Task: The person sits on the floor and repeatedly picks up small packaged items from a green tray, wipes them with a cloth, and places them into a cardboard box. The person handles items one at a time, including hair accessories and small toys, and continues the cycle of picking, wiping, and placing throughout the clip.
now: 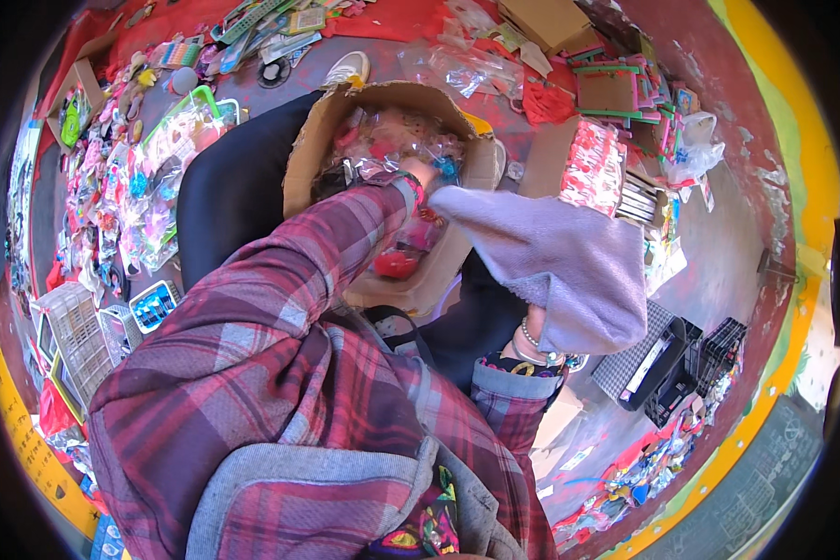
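Head view: right hand grips lilac cloth over cardboard box.

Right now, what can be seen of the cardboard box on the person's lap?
The cardboard box is plain brown, open at the top, with a worn, curled rim. It rests tilted on dark fabric over the lap and is packed with small items in crinkled clear plastic bags, red and blue among them. The left hand, in a plaid sleeve, reaches into it. The right hand holds a lilac cloth that overlaps the box's right side.
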The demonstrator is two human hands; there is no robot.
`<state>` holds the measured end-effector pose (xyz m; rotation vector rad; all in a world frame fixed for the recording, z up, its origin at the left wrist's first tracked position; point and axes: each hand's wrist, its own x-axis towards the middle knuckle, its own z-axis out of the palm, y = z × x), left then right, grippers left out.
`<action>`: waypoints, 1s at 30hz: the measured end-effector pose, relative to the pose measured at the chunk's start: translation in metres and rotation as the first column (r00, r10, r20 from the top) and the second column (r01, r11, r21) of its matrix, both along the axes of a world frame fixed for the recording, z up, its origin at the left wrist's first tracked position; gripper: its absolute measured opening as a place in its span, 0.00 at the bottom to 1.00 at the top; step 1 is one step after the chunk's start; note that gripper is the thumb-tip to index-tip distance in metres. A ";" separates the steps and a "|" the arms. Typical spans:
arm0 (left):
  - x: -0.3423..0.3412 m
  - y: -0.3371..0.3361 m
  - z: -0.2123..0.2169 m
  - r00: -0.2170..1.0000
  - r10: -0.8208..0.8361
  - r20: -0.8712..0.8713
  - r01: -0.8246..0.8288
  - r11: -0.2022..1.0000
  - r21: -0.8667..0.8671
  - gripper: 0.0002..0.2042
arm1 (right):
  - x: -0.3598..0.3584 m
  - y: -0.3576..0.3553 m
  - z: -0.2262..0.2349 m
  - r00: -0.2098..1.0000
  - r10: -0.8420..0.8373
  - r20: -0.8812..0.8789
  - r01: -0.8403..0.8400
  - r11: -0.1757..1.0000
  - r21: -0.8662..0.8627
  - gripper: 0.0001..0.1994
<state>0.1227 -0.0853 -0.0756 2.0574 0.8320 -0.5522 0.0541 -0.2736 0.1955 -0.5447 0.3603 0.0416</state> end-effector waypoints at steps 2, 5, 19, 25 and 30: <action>0.008 0.004 -0.025 0.996 0.091 0.020 -0.089 0.990 -0.106 0.25 | -0.004 -0.027 -0.040 0.948 0.165 0.273 -0.227 0.950 0.214 0.30; 0.011 0.005 -0.038 0.991 0.126 0.053 -0.114 0.976 -0.188 0.25 | -0.003 -0.004 -0.011 0.997 0.054 0.047 -0.052 0.998 -0.041 0.30; -0.010 0.032 0.022 0.741 0.625 0.246 -0.171 0.530 -0.831 0.03 | -0.002 -0.032 -0.030 0.993 0.105 -0.051 -0.101 0.992 0.070 0.27; -0.064 0.065 0.167 0.794 0.605 0.062 0.089 -0.015 -0.996 0.11 | 0.016 -0.031 -0.066 0.534 0.715 0.451 0.377 0.276 -0.884 0.30; -0.114 0.065 0.252 0.814 0.538 0.221 0.206 0.088 -0.975 0.13 | -0.028 0.056 0.009 0.588 0.679 0.440 0.130 0.457 -0.880 0.25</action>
